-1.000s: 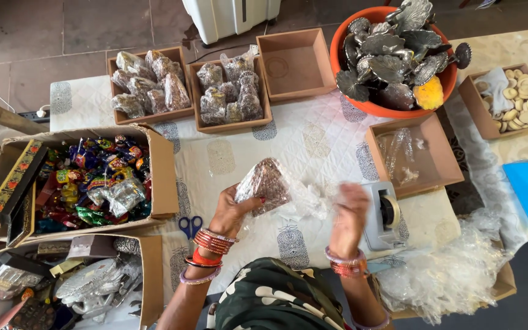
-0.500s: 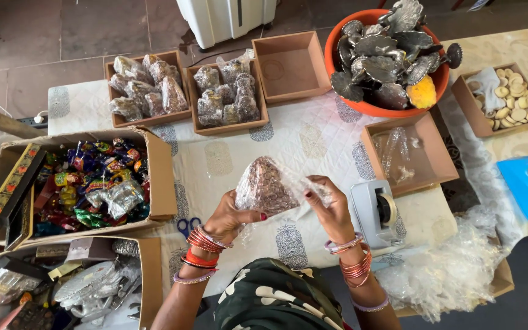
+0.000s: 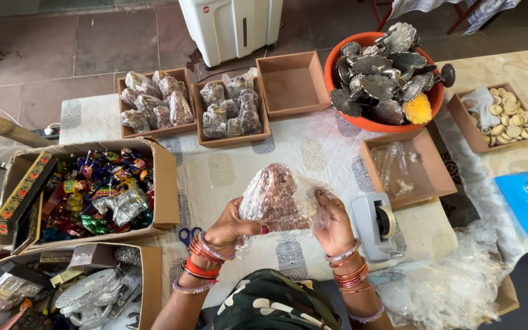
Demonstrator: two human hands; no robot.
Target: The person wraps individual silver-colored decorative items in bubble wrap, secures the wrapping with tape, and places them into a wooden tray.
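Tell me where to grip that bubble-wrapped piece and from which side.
Grip the bubble-wrapped piece at its lower side edges, one hand from each side, as the left hand and right hand do now. It looks broad and tapers toward the top, and the loose wrap is likely slippery, so the wider bottom probably gives the surest hold.

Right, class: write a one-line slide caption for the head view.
Both hands, left hand and right hand, hold a bubble-wrapped item above a table crowded with boxes.
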